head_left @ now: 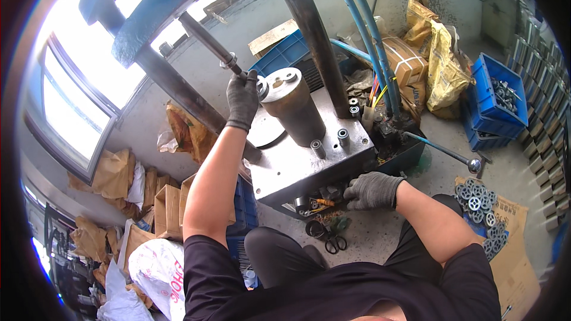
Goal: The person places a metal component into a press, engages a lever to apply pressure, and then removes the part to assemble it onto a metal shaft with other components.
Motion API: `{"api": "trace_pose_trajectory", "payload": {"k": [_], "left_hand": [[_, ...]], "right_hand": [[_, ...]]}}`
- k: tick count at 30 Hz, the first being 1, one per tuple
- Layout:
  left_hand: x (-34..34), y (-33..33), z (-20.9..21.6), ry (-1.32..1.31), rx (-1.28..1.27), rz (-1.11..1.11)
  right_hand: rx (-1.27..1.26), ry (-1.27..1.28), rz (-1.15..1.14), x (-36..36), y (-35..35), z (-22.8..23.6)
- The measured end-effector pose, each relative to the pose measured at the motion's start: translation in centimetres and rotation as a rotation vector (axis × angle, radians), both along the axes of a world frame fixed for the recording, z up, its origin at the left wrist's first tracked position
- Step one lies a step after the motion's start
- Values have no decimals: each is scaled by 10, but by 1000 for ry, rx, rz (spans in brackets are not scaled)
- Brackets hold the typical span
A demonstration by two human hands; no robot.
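Note:
My left hand (242, 102), in a dark grey work glove, is raised at the upper left of the press bed (285, 169). Its fingers are curled beside the lower end of a steel rod (209, 40) with a collar on it. A small metal ring (262, 88) shows right beside the fingers, at the edge of a thick upright steel cylinder (300, 110). What the fingers grip is hidden. My right hand (373, 191), gloved alike, hangs by the bed's front right edge with its fingers curled in; whatever may be in them cannot be made out.
Two short bushings (343, 137) stand on the bed. Dark press columns (309, 35) rise behind it. A ball-ended lever (474, 165) sticks out at right. Scissors (336, 244) lie on the floor. Spoked metal wheels (474, 203) rest on cardboard, near stacked blue crates (496, 110).

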State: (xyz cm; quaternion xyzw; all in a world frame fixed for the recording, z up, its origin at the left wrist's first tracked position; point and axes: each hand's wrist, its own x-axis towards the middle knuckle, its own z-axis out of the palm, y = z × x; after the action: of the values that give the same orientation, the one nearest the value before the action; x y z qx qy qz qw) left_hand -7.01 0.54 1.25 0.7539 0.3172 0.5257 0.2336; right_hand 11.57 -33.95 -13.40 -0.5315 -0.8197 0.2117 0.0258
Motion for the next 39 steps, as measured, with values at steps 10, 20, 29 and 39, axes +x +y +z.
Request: {"api": "trace_pose_trajectory", "payload": {"k": [10, 20, 29, 39], "left_hand": [[62, 49, -12, 165, -134, 98], [71, 26, -15, 130, -142, 63], [64, 26, -14, 90, -160, -108], [69, 0, -2, 149, -84, -31]], "right_hand": [[13, -1, 8, -4, 4, -12], [51, -69, -17, 0, -21, 13], [487, 85, -128, 30, -69, 114], [178, -222, -478, 116, -139, 147]]}}
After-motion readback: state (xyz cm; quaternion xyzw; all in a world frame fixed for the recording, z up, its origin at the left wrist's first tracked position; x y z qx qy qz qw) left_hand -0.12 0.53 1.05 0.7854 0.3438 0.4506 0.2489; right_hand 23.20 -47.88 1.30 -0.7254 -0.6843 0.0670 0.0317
